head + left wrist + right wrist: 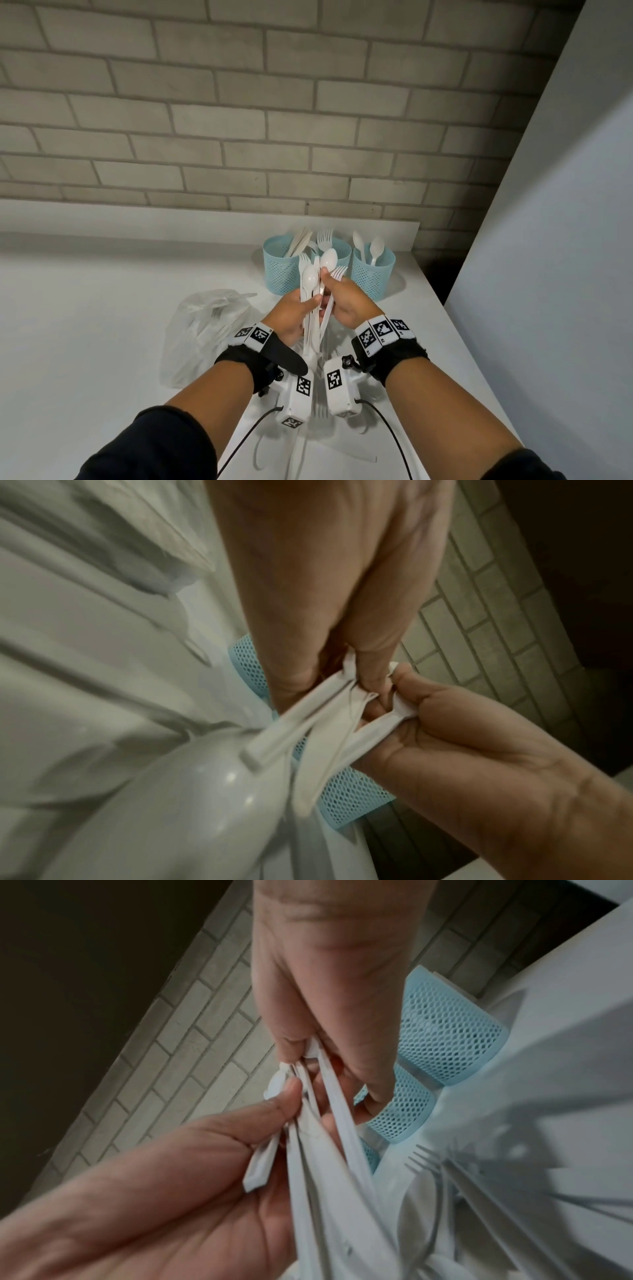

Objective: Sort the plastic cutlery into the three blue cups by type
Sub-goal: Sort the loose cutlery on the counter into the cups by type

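My left hand (308,303) grips an upright bundle of white plastic cutlery (310,279) above the table, a spoon bowl foremost. My right hand (330,279) meets it from the right and pinches a spoon (329,257) from the bundle, with a fork's tines (339,271) showing at its knuckles. In the wrist views the handles (318,723) (308,1150) fan out between both hands. Behind stand three blue mesh cups: the left cup (279,270) with knives, the middle cup (344,255) with forks, the right cup (373,277) with spoons.
A crumpled clear plastic bag (202,329) lies left of my hands. Loose cutlery (298,448) lies on the white table (102,325) under my wrists. A brick wall (239,137) backs the table, and a white panel (548,257) rises past its right edge.
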### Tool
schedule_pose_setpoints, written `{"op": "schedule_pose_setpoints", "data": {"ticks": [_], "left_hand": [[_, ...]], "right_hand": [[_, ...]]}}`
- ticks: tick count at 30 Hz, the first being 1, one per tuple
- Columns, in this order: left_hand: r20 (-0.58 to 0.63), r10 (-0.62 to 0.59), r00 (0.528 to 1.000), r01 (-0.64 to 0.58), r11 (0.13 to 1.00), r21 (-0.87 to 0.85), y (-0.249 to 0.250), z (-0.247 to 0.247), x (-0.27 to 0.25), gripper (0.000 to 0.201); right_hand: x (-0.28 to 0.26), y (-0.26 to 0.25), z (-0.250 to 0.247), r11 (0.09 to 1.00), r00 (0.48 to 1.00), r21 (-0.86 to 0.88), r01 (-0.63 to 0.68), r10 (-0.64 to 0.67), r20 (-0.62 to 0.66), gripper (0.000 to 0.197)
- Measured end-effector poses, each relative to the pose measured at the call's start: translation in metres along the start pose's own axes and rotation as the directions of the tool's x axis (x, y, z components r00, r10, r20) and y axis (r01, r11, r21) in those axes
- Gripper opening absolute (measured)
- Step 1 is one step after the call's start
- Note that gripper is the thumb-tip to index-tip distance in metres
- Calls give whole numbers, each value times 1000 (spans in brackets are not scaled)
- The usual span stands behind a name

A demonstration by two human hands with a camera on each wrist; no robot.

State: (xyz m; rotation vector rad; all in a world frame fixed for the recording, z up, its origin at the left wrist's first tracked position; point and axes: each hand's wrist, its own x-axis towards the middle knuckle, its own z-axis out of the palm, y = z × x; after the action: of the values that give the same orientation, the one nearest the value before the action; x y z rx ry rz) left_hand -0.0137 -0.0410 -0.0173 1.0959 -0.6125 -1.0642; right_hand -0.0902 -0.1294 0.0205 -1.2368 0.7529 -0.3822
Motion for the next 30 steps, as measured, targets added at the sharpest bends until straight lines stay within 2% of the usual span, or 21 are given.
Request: {"op": "schedule_pose_setpoints", "data": {"ticks": [3, 6, 9, 11, 13, 15, 17, 18, 21, 24, 26, 28, 30], "left_hand": [[-21, -12, 1000, 11, 999, -30, 2, 0, 0, 19], [-29, -9, 1000, 8, 999, -39, 7, -1, 0, 21], [-49, -16, 999, 15, 1000, -19, 13, -2, 2, 24], [-57, -34, 998, 33, 999, -13, 14, -5, 5, 27], [-46, -66, 997, 66, 998, 1, 16, -11, 6, 26], [-11, -119, 993, 119, 993, 5, 20, -18, 6, 21], [45, -184, 982, 183, 983, 18, 24, -24, 6, 19], [69, -213, 975, 212, 977, 32, 25, -26, 6, 18], [126, -293, 948, 293, 956, 17, 26, -30, 6, 15], [170, -362, 917, 365, 931, 10, 25, -29, 6, 15], [176, -378, 909, 381, 924, 18, 22, -27, 7, 16], [171, -372, 912, 377, 926, 3, 19, -25, 10, 17], [158, -346, 925, 352, 936, -8, 18, -22, 13, 16]], "right_hand": [[9, 1, 3, 999, 999, -26, 19, -20, -39, 39], [19, 1, 2, 990, 992, -112, 90, -99, -80, 46], [26, -5, 2, 984, 986, -129, 121, -134, -98, 42], [32, -14, 0, 991, 985, -21, 131, -133, -113, 45], [39, -25, -5, 975, 987, 168, 143, -127, -103, 47], [44, -37, -12, 965, 996, 247, 90, -82, -43, 37], [45, -46, -20, 989, 997, 147, 1, -13, 81, 26], [45, -48, -24, 995, 987, 92, -28, 14, 159, 28], [48, -54, -32, 993, 924, 15, -115, 101, 369, 35], [52, -55, -39, 976, 854, -80, -200, 214, 474, 29], [54, -55, -41, 969, 814, -154, -192, 245, 527, 29], [58, -56, -40, 969, 830, -182, -169, 239, 504, 28], [63, -60, -35, 981, 903, -95, -170, 193, 384, 27]]}}
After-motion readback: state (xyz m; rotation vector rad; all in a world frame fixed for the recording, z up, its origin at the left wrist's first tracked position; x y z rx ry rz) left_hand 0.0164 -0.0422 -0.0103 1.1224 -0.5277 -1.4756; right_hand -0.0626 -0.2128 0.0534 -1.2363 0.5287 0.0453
